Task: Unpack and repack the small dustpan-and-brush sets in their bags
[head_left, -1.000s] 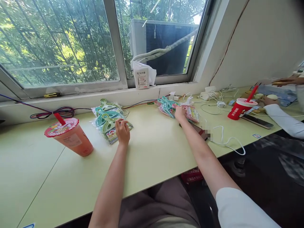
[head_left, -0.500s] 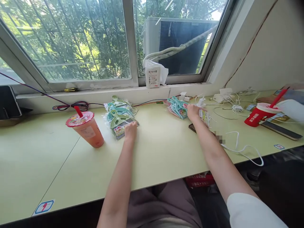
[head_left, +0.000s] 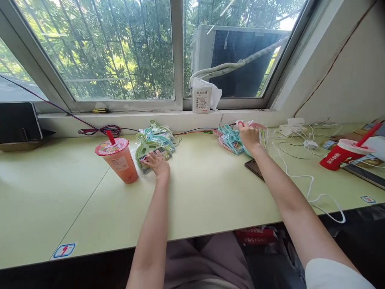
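My left hand (head_left: 157, 163) rests on the near edge of a stack of packaged green and teal toy dustpan sets (head_left: 155, 143), fingers curled onto the front packet's barcode card. My right hand (head_left: 249, 136) reaches farther back and grips a clear packet with a pink item (head_left: 261, 134), lifted beside a second pile of teal and pink packets (head_left: 230, 138). Both piles lie on the pale green table (head_left: 198, 192) under the window.
An orange drink cup with a red straw (head_left: 118, 159) stands just left of my left hand. A dark phone (head_left: 255, 168) lies under my right forearm, white cables (head_left: 313, 188) trail right. A red cup (head_left: 343, 154) and another person's sleeve (head_left: 377, 144) sit far right. A tablet (head_left: 18, 122) leans far left.
The view has swung left and up. My left hand slid to the left front of the green pile. My right hand moved back and raised a packet off the right pile.
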`<action>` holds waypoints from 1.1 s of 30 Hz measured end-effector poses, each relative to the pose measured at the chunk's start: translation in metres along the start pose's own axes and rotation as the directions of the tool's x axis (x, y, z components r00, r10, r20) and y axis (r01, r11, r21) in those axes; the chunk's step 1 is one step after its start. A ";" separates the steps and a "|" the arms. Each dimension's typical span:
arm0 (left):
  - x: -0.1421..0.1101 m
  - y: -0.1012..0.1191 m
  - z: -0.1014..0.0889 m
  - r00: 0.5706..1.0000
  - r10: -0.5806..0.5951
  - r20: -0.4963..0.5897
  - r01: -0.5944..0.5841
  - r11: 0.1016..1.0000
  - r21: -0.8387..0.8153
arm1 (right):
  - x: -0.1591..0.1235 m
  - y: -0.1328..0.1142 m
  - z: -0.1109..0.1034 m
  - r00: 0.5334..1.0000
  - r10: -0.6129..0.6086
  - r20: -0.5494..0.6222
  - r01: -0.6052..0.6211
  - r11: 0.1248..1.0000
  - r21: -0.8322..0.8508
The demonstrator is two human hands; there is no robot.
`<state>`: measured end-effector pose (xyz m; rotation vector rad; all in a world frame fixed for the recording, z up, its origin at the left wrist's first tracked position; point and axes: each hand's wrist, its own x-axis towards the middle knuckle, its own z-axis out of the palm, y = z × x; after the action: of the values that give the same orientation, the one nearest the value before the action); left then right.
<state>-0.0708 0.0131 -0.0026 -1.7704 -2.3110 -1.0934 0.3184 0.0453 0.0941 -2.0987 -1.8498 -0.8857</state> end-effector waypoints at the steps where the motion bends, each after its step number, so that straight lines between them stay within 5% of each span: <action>1: 0.001 -0.004 0.002 0.999 -0.032 0.003 0.032 0.999 0.034 | 0.002 -0.005 -0.011 0.999 -0.030 -0.022 0.030 0.999 0.013; 6: 0.010 -0.018 0.013 0.995 0.061 0.076 -0.073 0.985 0.158 | 0.005 -0.046 -0.071 0.984 -0.171 -0.052 0.175 0.982 0.073; 11: 0.029 -0.021 0.019 0.960 0.237 0.149 -0.254 0.962 0.103 | -0.015 -0.122 -0.113 0.941 -0.336 -0.028 0.336 0.929 0.154; 16: 0.051 -0.027 0.027 0.950 0.294 0.104 -0.301 0.952 0.056 | -0.054 -0.203 -0.105 0.918 -0.392 0.055 0.350 0.870 0.346; 20: 0.066 -0.035 0.031 0.960 0.264 0.095 -0.261 0.965 -0.040 | -0.078 -0.235 -0.085 0.915 -0.372 0.153 0.282 0.864 0.417; 24: 0.073 -0.038 0.032 0.957 0.278 0.087 -0.273 0.960 -0.068 | -0.095 -0.226 -0.077 0.889 -0.438 0.133 0.327 0.811 0.484; 28: 0.083 -0.034 0.036 0.971 0.238 0.041 -0.231 0.965 -0.122 | -0.118 -0.186 -0.075 0.896 -0.442 0.048 0.342 0.754 0.561; 33: 0.098 -0.026 0.042 0.988 0.132 -0.082 -0.142 0.981 -0.128 | -0.127 -0.127 -0.056 0.944 -0.306 0.125 0.138 0.708 0.692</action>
<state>-0.1115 0.1147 -0.0063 -1.8678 -2.0842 -1.2936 0.1762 -0.0652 0.0389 -1.5675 -2.1355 0.0594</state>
